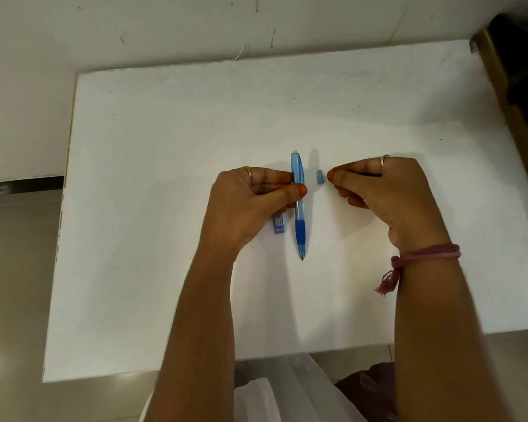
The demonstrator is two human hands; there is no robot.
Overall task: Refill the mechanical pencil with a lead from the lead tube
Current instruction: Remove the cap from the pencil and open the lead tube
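Lying across the near half of the white rectangular table [165,269], both bare forearms are reaching toward twelve o'clock, the right wrist carrying a pink thread band with a tassel [421,254].

Item, left hand [250,199]: thumb and fingers are curling round and pinching the translucent blue plastic mechanical pencil with a darker blue rubber grip [299,208] at mid-barrel. The pencil's long axis is running six to twelve o'clock, writing tip at six, open top end at twelve.

Item, small blue rectangular lead tube with a printed label [278,225]: it is showing just below the left palm, at nine o'clock of the pencil's grip, largely hidden; whether the hand is touching it cannot be told.

Item, right hand [378,190]: its fingertips are closing narrowly together at three o'clock of the pencil; what they pinch, if anything, is too fine to tell.

Item, small blue pencil cap [320,177]: it is resting on the table between pencil and right fingertips, just beside the latter.

Judgement: the coming insertion is depending on the right fingertips travelling toward eleven o'clock, to the pencil's far end.
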